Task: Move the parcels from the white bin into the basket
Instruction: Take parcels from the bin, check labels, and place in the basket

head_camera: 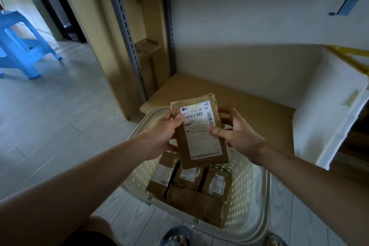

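I hold a flat brown parcel (199, 132) with a white shipping label above the cream perforated basket (249, 195). My left hand (161, 136) grips its left edge, thumb on the label. My right hand (237, 132) grips its right edge, and a second small brown box shows behind those fingers. Several brown parcels (191, 185) lie in the basket below. The white bin (327, 110) stands at the right, tilted, its inside mostly hidden.
A cardboard-covered low shelf (239, 102) lies behind the basket, against a white wall. A metal shelf upright (127, 32) rises at the left of it. A blue plastic stool (22, 44) stands on the grey floor far left. My feet show at the bottom edge.
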